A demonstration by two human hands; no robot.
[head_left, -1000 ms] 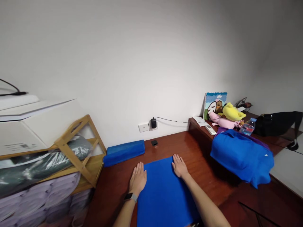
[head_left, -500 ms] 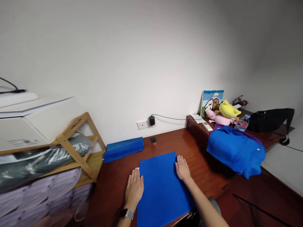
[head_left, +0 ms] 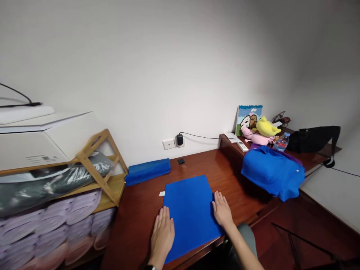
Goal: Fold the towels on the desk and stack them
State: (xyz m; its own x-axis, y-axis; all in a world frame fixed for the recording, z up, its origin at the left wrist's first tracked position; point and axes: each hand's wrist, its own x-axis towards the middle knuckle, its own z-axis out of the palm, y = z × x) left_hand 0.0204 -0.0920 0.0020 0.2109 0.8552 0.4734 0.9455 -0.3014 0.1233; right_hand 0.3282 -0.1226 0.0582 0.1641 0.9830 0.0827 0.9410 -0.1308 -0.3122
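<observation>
A flat blue cloth (head_left: 189, 213) lies spread on the reddish-brown desk (head_left: 137, 221), with a small white tag (head_left: 162, 193) sticking out past its left edge. My left hand (head_left: 163, 230) rests flat at the cloth's left edge, fingers stretched out and pointing away from me. At the right edge my right hand (head_left: 222, 210) lies flat too, fingers extended, partly over the desk surface. Neither hand grips anything. A folded blue cloth (head_left: 148, 171) sits against the wall at the back left of the desk.
On the raised shelf to the right are a draped blue cloth (head_left: 272, 170), plush toys (head_left: 266, 127), a water bottle (head_left: 282, 142), a remote (head_left: 242, 146) and a black bag (head_left: 312, 138). A wooden rack (head_left: 108, 183) with slippers stands left. A plug (head_left: 180, 139) with a cable is in the wall.
Both hands have slid toward me along the cloth's side edges. The white tag, earlier mostly covered by my left fingers, now shows fully. The camera view has shifted slightly.
</observation>
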